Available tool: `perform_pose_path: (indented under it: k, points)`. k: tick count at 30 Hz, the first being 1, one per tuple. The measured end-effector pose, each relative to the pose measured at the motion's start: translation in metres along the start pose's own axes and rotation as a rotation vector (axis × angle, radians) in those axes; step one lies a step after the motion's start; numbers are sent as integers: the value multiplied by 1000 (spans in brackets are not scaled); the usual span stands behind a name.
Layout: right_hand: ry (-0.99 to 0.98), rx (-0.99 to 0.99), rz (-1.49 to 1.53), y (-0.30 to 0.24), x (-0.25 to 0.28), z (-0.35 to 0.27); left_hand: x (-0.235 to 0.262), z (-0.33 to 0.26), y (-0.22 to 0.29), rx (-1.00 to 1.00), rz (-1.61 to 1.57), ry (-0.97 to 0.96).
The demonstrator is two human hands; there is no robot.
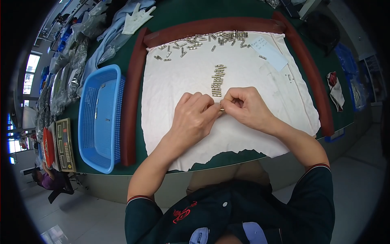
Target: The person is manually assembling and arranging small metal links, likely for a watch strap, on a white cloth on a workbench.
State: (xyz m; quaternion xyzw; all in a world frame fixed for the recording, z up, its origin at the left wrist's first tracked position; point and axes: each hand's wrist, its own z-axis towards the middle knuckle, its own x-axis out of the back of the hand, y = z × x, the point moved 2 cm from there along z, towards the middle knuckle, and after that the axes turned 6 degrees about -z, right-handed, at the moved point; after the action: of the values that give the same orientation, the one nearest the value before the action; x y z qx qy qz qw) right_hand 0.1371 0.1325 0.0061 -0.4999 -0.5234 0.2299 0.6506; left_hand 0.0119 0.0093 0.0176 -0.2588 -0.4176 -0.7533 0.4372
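My left hand [196, 115] and my right hand [248, 106] meet over the white cloth [178, 81], fingertips pinched close together. Between them shows a small brass-coloured metal pin [222, 109]; its ends are hidden by my fingers, and both hands seem to grip it. Just beyond my fingertips, a column of small metal pins [217, 81] lies side by side, running away from me. Farther back, many more loose metal pins [195, 42] are scattered and heaped along the cloth's far edge.
Dark red padded bars [211, 29] border the cloth at left, back and right. Left of them stands a blue plastic basket [99, 134] with a few small pieces inside. A paper slip [270, 53] lies at the back right; a white glove [138, 19] lies far left. A person [52, 179] sits in the background.
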Motion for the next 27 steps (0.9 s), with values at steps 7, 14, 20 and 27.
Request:
perform_pose_path:
  k: [7,14,20,27]
  points:
    - [337,62,63,2,13,7,1,0,-17,93,10,27]
    - [327,72,1,5,12,7,2,2,-17,134,-18,9]
    - [326,216,-430,10,10,7,1,-4,-22,184,-10,-9]
    - [287,297,-521,11,7,6,0,-4,-23,174,-25,-9]
